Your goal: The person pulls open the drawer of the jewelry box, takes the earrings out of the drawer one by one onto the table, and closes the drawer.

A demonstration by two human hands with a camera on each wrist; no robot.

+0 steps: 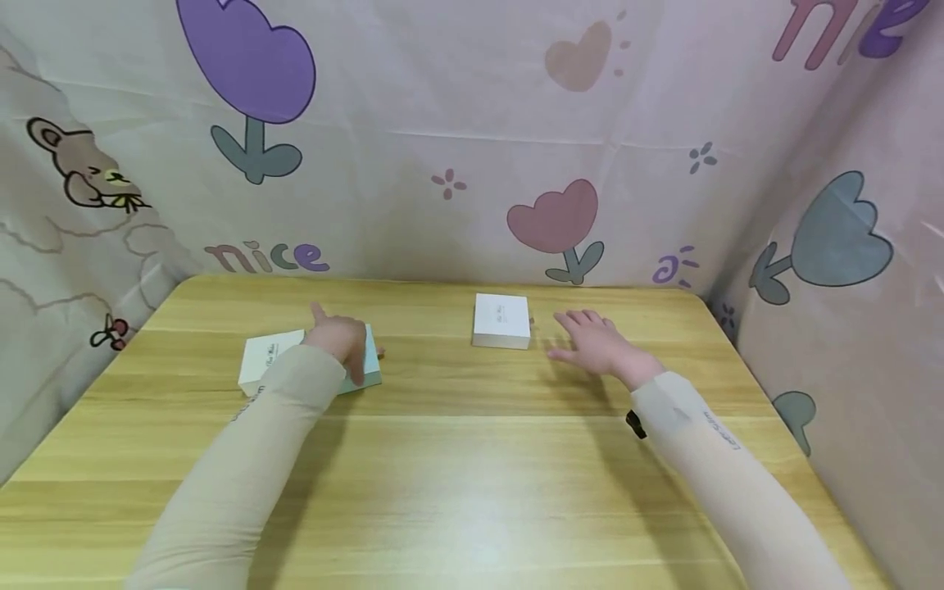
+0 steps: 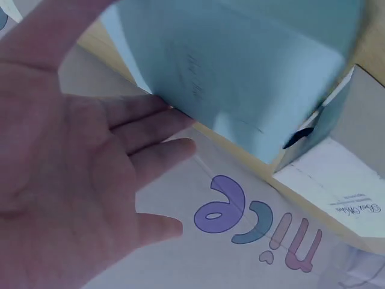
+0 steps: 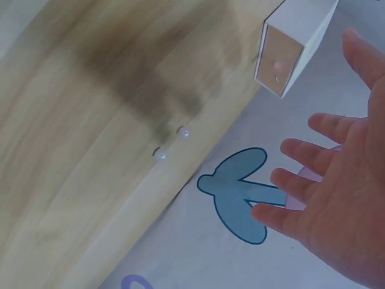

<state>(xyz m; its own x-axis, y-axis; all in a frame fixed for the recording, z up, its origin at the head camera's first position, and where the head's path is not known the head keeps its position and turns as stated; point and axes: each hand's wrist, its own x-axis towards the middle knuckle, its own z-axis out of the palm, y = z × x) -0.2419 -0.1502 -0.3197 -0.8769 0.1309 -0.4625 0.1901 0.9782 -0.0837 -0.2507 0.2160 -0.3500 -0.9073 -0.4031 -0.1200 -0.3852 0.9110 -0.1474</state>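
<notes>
My left hand (image 1: 335,340) hovers over a light blue box (image 1: 372,369) at the left of the table, covering part of it. In the left wrist view the palm and spread fingers of that hand (image 2: 72,156) lie beside the blue box (image 2: 240,78); whether fingertips touch it I cannot tell. A white box (image 1: 269,356) stands left of the blue one. My right hand (image 1: 601,344) is in the air with fingers extended, right of another white box (image 1: 501,321). Two small pearl-like studs (image 3: 184,133) lie on the table in the right wrist view, apart from the fingers.
The boxes stand on a wood-grain table (image 1: 435,459). A printed cloth (image 1: 398,197) hangs behind it and along both sides. The farther white box shows an orange-pink end face (image 3: 280,60) with a small tab. A dark object (image 1: 635,424) sits beside the right sleeve.
</notes>
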